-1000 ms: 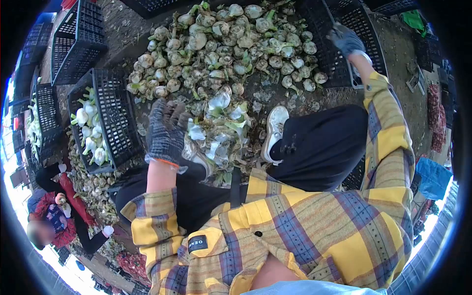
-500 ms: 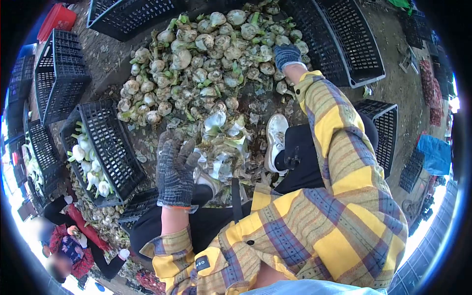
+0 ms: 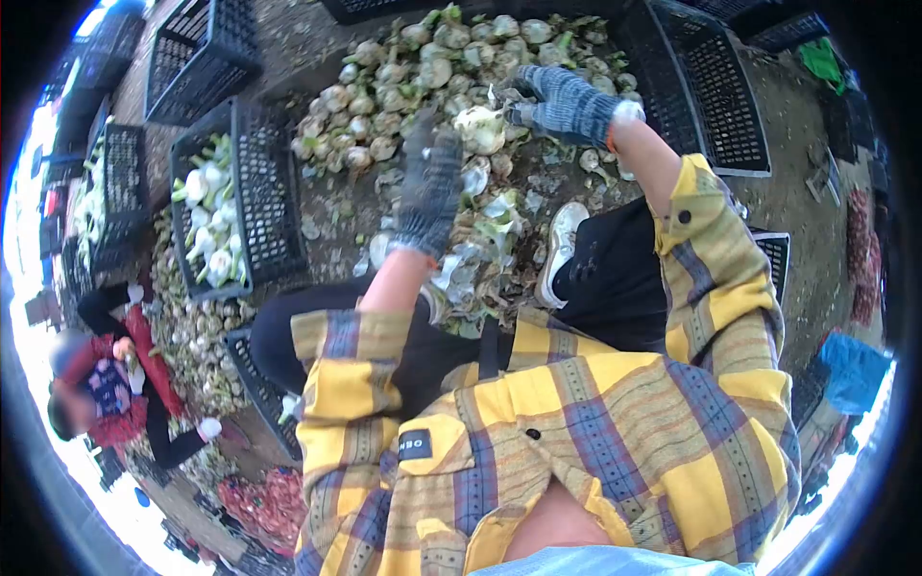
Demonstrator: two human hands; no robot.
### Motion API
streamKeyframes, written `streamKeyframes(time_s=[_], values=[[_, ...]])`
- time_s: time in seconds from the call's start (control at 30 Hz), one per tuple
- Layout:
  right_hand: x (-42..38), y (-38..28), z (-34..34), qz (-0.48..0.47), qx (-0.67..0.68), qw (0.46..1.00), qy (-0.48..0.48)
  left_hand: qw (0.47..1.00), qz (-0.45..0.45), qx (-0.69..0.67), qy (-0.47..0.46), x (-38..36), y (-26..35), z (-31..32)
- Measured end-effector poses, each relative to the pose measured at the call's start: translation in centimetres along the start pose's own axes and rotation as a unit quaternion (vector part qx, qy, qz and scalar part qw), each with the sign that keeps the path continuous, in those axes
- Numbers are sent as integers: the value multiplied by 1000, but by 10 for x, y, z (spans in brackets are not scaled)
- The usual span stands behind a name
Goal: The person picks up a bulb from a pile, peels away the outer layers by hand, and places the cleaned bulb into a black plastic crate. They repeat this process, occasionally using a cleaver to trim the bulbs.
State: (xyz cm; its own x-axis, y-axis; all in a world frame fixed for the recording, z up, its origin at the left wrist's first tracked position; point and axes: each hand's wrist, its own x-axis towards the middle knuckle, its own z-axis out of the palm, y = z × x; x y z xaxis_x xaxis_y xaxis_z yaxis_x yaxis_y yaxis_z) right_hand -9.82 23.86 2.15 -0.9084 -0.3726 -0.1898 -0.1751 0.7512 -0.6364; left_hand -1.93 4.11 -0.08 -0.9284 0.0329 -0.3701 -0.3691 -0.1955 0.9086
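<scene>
My right hand (image 3: 569,106), in a grey knitted glove, reaches in from the right with its fingers curled. At its fingertips is a pale onion (image 3: 480,131) with loose papery skin, held above the pile. My left hand (image 3: 429,187), gloved the same way, is beside the onion on the left, fingers stretched out and holding nothing. Blur softens its fingertips. Beyond both hands spreads a heap of soil-stained onions (image 3: 437,72) with green stubs. Peeled skins (image 3: 471,264) lie on the ground between my shoes.
A black crate (image 3: 274,192) at left stands beside white cleaned onions (image 3: 213,206). Another black crate (image 3: 725,96) borders the pile at right. A co-worker (image 3: 115,384) sits at lower left near more onions. A blue bag (image 3: 853,372) lies at far right.
My right hand has drawn back from the pile's far right side toward the middle, now with an onion. My left hand has moved forward and right toward it. The view has shifted.
</scene>
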Motion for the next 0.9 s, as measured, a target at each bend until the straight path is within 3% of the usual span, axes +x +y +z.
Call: streamKeyframes(time_s=[0.03,0.1,0.13,0.17,0.2,0.23,0.3,0.37,0.43,0.5,0.53,0.67,0.77,0.83,0.87,0.9], values=[[-7,-10,5,-8,32,999,7,996,-15,-91,-18,-5,8,5],[-23,-36,11,-64,18,996,62,994,66,11,-81,6,-8,-11],[-28,-44,17,-69,20,995,62,993,84,57,-54,6,-11,-16],[-32,-49,25,-43,235,970,43,993,87,59,-50,5,-15,-21],[-35,-54,32,-12,439,898,21,979,143,139,-43,5,-19,-26],[-37,-57,39,-16,439,898,20,955,198,218,-37,4,-20,-28],[-38,-61,50,27,511,858,49,970,157,183,-30,3,-20,-32],[-37,-62,55,39,462,884,55,940,241,241,-22,6,-22,-37],[-36,-67,59,81,345,935,19,923,250,294,4,4,-26,-36],[-35,-70,60,93,336,937,-1,883,332,327,52,3,-25,-33],[-32,-64,67,101,375,921,0,954,188,226,66,-7,-1,-21],[-33,-63,66,89,397,913,-29,955,225,186,55,-9,-8,-22],[-35,-63,63,68,389,918,-43,926,284,242,61,-2,-17,-27],[-35,-64,63,63,385,919,-49,850,395,337,88,8,-29,-34],[-36,-66,62,60,371,926,-39,754,442,473,112,11,-32,-39],[-37,-67,61,57,357,932,-29,754,441,474,112,14,-34,-42]])
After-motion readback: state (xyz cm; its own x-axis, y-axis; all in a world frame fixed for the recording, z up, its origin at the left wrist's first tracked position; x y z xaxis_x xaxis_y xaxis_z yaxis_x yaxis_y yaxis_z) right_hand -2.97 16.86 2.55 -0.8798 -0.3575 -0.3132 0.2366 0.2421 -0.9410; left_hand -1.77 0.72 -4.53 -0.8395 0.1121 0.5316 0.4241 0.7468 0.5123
